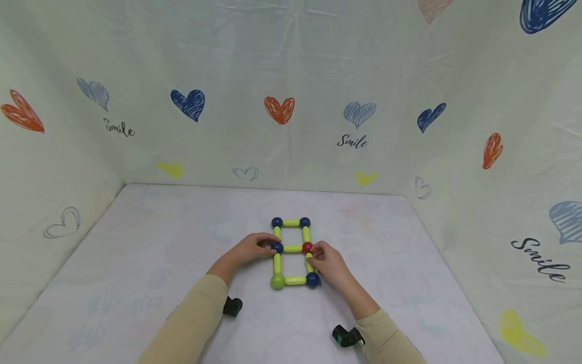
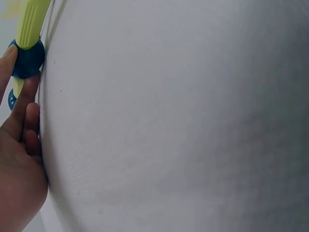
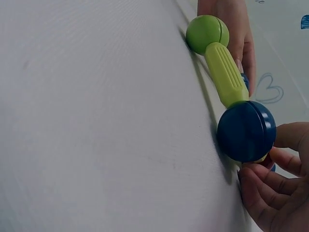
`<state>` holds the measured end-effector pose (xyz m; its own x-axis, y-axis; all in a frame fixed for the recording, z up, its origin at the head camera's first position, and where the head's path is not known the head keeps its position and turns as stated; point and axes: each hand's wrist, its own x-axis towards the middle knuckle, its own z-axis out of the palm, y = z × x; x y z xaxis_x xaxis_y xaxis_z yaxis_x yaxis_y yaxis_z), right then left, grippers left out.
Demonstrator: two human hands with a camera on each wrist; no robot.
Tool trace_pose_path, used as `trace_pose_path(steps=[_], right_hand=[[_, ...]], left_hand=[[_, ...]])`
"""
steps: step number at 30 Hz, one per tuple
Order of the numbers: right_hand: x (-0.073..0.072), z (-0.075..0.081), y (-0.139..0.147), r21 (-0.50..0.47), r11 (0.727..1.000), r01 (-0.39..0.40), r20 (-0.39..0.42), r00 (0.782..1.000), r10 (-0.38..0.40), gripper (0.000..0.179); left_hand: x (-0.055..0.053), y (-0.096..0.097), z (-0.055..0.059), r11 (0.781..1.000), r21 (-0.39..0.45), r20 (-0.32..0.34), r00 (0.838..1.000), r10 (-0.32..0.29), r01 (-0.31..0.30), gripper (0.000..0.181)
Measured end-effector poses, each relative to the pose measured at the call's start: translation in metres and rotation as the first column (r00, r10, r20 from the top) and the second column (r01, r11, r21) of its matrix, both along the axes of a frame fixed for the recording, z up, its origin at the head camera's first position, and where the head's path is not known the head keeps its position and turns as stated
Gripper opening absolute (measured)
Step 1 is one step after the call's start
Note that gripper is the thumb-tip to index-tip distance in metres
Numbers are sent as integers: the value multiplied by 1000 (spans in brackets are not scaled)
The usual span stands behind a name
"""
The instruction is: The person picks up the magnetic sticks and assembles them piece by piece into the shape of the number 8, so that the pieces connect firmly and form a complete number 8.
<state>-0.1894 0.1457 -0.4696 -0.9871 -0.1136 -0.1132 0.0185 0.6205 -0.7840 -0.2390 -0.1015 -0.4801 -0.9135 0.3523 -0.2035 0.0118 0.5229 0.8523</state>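
Observation:
A flat frame of yellow-green magnetic rods (image 1: 292, 248) and balls lies on the table, two square cells joined in a row. My left hand (image 1: 252, 247) pinches the blue ball (image 2: 28, 60) at the left end of the middle rod, thumb and finger on opposite sides. At that rod's other end, my right hand (image 1: 331, 264) holds the red ball (image 1: 307, 247), its fingers also against the rod below. Nearest me are a green ball (image 1: 278, 281) and a blue ball (image 3: 246, 131), joined by a rod. Two more blue balls (image 1: 277, 222) form the far corners.
The white table (image 1: 182, 227) is bounded by a heart-printed cloth (image 1: 318, 65) at the back and sides. A black device (image 1: 233, 306) sits by the left sleeve, another black device (image 1: 346, 336) by the right sleeve.

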Motion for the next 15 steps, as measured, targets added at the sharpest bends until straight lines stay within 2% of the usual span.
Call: trace_pose_path(steps=[5, 8, 11, 15], right_hand=[[-1, 3, 1, 16, 999, -32, -3, 999, 32, 22], [-1, 6, 2, 61, 997, -49, 7, 999, 49, 22], [0, 11, 6, 125, 990, -59, 10, 998, 58, 23], [4, 21, 14, 208, 976, -59, -53, 996, 72, 25]], left_hand=[[2, -1, 7, 1000, -9, -2, 1000, 10, -10, 30], [4, -3, 12, 999, -40, -20, 1000, -6, 5, 36], [7, -5, 16, 995, -91, -47, 998, -36, 32, 42], [12, -6, 22, 980, -192, -82, 994, -73, 56, 50]])
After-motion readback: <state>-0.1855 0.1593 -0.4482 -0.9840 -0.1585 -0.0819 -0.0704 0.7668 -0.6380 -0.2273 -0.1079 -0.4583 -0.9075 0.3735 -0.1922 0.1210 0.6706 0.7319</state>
